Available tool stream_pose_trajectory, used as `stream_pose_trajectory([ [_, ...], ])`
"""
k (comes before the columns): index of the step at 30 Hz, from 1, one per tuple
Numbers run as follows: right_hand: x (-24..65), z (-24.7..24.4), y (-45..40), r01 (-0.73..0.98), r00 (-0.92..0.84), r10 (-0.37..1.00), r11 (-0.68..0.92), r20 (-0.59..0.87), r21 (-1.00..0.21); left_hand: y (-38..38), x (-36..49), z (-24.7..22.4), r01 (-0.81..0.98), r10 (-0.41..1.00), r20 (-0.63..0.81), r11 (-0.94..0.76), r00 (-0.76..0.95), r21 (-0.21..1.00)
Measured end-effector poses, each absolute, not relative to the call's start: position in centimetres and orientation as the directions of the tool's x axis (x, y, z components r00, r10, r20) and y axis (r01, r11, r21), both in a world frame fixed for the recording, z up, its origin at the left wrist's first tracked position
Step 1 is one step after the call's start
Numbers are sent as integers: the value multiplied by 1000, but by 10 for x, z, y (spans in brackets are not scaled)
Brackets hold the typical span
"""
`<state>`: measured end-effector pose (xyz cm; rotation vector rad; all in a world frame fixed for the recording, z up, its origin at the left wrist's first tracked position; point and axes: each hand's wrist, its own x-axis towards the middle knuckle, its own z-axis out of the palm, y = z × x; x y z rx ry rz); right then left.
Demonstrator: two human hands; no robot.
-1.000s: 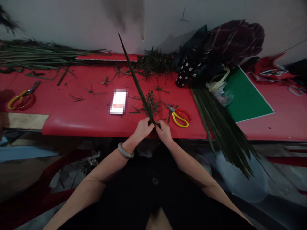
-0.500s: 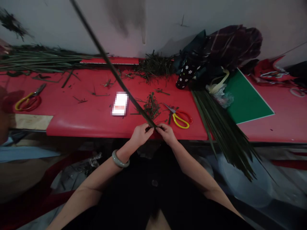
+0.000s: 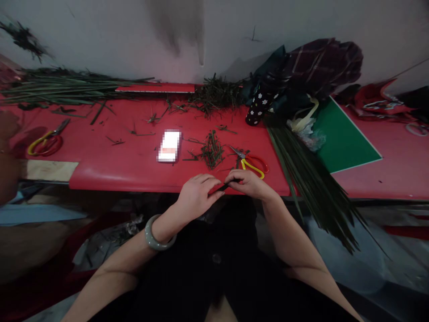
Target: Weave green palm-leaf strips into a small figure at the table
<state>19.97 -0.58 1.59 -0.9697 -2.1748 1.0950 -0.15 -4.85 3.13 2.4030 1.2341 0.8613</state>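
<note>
Low in the middle of the frame, the left hand (image 3: 195, 197) and the right hand (image 3: 248, 183) work at a dark green leaf strip (image 3: 223, 187) held at the front edge of the red tabletop (image 3: 134, 174). The left thumb and fingertips are clamped on the strip's left end, and the right thumb and index finger pinch its other end; how the remaining right fingers curl is hard to tell.

Half a second ago the blade rose from the hands in a long diagonal to the upper left of the frame; now only a short stretch shows, sloping between the two grips. The hands have moved apart, having nearly met before, and the left one now turns its back upward. The grey-green bangle (image 3: 150, 237) on that wrist sits lower and further left in the frame.

The right hand now covers part of the yellow handle of the scissors (image 3: 242, 155), which was fully in view. Just above the hands, the heap of clippings (image 3: 212, 152) lies as before, with the bright phone (image 3: 169, 146) to its left and the leaf bundle (image 3: 311, 179) right of centre. At the left edge, more of another person's arm (image 3: 8, 172) shows.
</note>
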Motion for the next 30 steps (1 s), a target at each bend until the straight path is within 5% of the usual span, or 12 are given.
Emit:
stream_pose_trajectory([
  [5,205,39,-14,441,-546,825,432,147,-786,-45,1,29,694,856,99,-475,508,542],
  [11,186,43,-19,246,-163,930,361,329,-899,-32,4,51,620,914,226,-397,338,677],
  [16,163,42,-21,238,-204,939,323,278,-916,-19,10,71,467,933,331,-359,144,808],
  [21,157,41,-21,380,-98,945,325,312,-866,-10,11,59,343,963,247,-268,104,900],
  [30,153,31,-18,533,-80,954,287,290,-796,-9,6,38,435,975,75,-162,210,886],
])
